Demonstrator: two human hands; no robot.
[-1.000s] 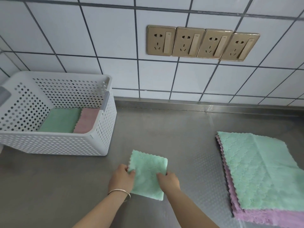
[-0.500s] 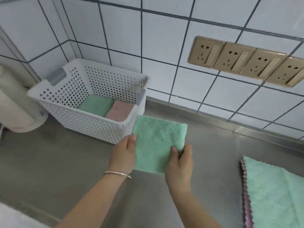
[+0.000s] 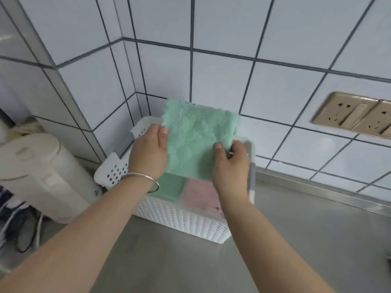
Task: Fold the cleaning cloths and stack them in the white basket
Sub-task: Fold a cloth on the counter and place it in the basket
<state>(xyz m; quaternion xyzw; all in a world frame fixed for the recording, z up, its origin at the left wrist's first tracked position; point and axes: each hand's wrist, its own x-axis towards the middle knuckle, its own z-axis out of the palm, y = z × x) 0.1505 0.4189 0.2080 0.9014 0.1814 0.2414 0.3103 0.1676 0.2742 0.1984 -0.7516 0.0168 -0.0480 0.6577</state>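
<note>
Pinching the left edge of a folded green cloth [image 3: 196,140], the left hand [image 3: 148,153] has its thumb on the upper face and its fingers hidden beneath the fabric; a thin metal bangle [image 3: 140,179] circles that wrist. The right hand [image 3: 230,166] grasps the cloth's right edge the same way, thumb on top and fingers curled under. Between the two hands the cloth is held flat and slightly tilted, in the air above the white basket [image 3: 179,220], covering much of the basket's opening from this view. Its far edge is scalloped and reaches up in front of the wall tiles.

Inside the basket, below the held cloth, lie two folded cloths side by side: a green folded cloth in the basket [image 3: 169,187] on the left and a pink folded cloth [image 3: 201,195] on the right, touching each other. The basket has perforated walls and a grey handle [image 3: 251,176] on its right end. It stands on the grey metal surface [image 3: 296,240], pushed close to the corner of the white tiled wall [image 3: 222,34]. To its left stands a cream-coloured appliance [image 3: 42,176] with dark cables beside it. On the wall to the right are gold-coloured sockets [image 3: 351,115].
</note>
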